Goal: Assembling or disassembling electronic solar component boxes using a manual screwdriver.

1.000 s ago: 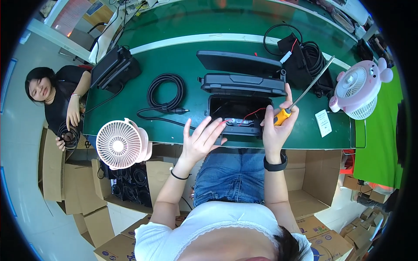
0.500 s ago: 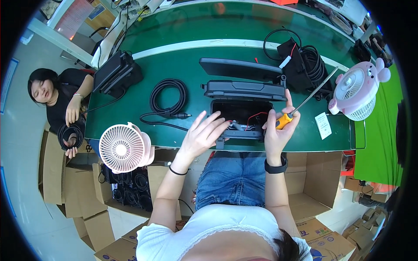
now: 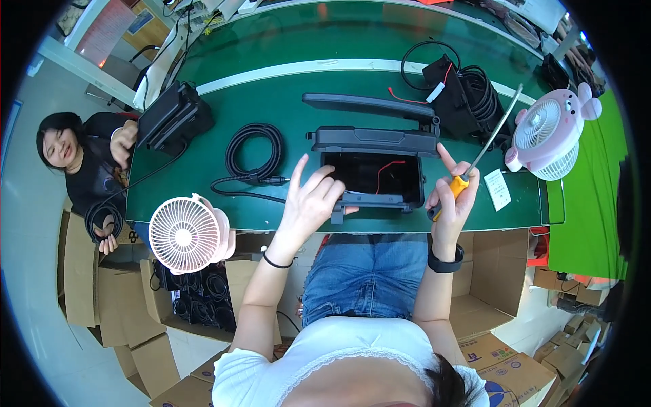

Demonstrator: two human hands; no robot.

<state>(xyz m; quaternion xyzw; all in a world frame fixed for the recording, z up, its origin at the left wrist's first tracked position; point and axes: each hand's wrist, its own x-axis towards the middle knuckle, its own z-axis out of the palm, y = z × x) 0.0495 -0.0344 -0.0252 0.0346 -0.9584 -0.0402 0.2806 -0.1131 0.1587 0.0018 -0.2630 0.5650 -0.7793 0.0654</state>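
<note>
A black plastic box [image 3: 422, 184] lies with its lid swung open near the table's front edge, and a thin red wire [image 3: 380, 175] shows inside. My left hand [image 3: 313, 198] grips its left front corner, some fingers curled over the wall and the thumb by the front. In my right hand [image 3: 456, 203], just right of the box, is a screwdriver [image 3: 494, 139] with a yellow and dark handle. Its long metal shaft points up and to the right, away from the box. The right index finger sticks out beside it.
A coiled black cable [image 3: 254, 154] lies left of the box. Behind stands another black box [image 3: 444, 91] with wires and cable. Small fans, one white-pink [image 3: 183, 234] and one pink [image 3: 546, 132], flank the work. At left, a person [image 3: 85, 163] holds cable beside a black case [image 3: 173, 119].
My left hand has closed on the box's left corner. My right hand has drawn right with the screwdriver, off the box. The person's upper hand has moved up to the black case.
</note>
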